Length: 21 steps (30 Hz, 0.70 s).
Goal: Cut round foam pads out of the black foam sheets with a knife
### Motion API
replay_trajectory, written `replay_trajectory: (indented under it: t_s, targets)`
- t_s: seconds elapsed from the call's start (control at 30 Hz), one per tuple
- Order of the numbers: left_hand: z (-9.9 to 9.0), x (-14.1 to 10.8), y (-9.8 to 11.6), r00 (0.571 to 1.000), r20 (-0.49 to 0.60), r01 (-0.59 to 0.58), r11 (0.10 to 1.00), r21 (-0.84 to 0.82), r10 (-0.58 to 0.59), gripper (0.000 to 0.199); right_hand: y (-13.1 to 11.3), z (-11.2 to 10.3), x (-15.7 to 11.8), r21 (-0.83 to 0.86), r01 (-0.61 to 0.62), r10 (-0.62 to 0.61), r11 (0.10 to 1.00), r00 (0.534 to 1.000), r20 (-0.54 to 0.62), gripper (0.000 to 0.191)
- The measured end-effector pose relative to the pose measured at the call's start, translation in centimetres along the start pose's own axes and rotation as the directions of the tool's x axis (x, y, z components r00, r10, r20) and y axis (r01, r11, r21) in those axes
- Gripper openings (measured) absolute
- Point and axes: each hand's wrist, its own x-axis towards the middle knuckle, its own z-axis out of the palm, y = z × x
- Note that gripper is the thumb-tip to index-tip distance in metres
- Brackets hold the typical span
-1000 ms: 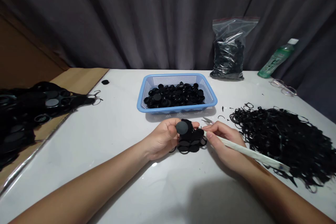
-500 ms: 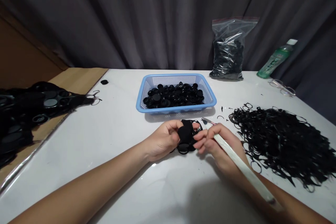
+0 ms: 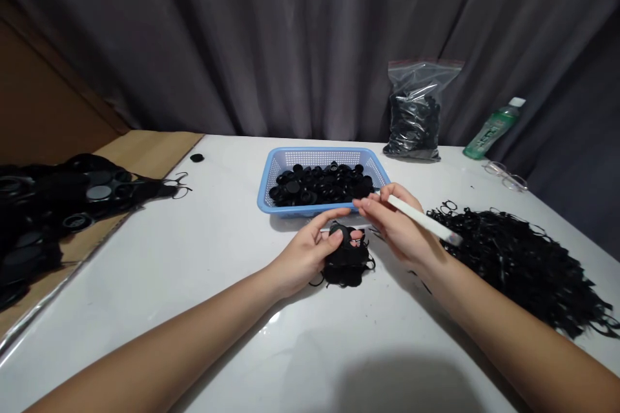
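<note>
The left grip [image 3: 305,255] is holding a narrow pinch, its thumb and fingers closing on a soft black rubber cluster [image 3: 346,264] of discs and thin loops; the cluster is resting on the white glossy worktop [image 3: 145,297] just right of that grip, with loose loop ends trailing from its underside. The right grip [image 3: 400,226] is pinching a slender white tool handle [image 3: 423,218] between thumb and fingertips, narrow around it; the handle is slanting up and away to the right, and its working tip is hidden behind the fingers. Ahead of both grips, a pale blue plastic mesh basket [image 3: 314,155] is standing nearly touching the left grip's fingertips, holding many round black rubber discs [image 3: 314,184]. Right of the right grip, a tangled heap of thin black rubber loops [image 3: 518,258] is spreading over the worktop; beyond it, a clear zip-top plastic bag [image 3: 414,110] of black pieces, a green plastic bottle [image 3: 489,130] and thin-framed glasses [image 3: 504,175] are resting. Far left of the left grip, a dark mass of black rubber pieces [image 3: 82,193] is lying on a tan cardboard sheet [image 3: 155,148], with a lone black disc [image 3: 196,157] sitting near its edge.
</note>
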Motion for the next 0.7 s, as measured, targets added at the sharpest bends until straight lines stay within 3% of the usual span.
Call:
replay_trajectory:
  t_s: [0.1,0.2,0.3,0.43,0.6,0.7]
  targets:
    - [-0.1,0.1,-0.1,0.999,-0.038,-0.016,0.999,0.051,0.018,0.052,0.0,-0.3,1.1,-0.016,-0.050,0.049,0.999,0.998,-0.028,0.030]
    - [-0.2,0.2,-0.2,0.996,-0.052,-0.067,0.997,0.049,0.069,0.038,0.4,-0.8,0.3,-0.011,-0.067,0.067,0.998,0.998,-0.007,0.031]
    - [-0.2,0.3,-0.3,0.995,-0.041,-0.085,0.995,0.044,0.087,0.029,1.0,-1.8,-1.2,-0.055,-0.023,0.028,0.998,0.995,0.097,0.039]
    - [-0.3,0.3,-0.4,0.998,-0.033,-0.055,0.998,0.030,0.055,0.029,1.5,-3.0,-2.5,-0.210,0.014,0.035,0.978,0.973,0.229,0.024]
    - [-0.2,0.2,-0.3,0.997,-0.032,-0.063,0.997,0.040,0.064,0.029,1.3,-3.3,-2.6,-0.091,-0.100,0.120,0.991,0.962,0.247,0.021]
    - [-0.1,0.2,-0.2,0.997,-0.043,-0.060,0.996,0.059,0.062,0.030,1.6,-3.5,-2.5,-0.115,-0.098,0.126,0.989,0.956,0.266,0.021]
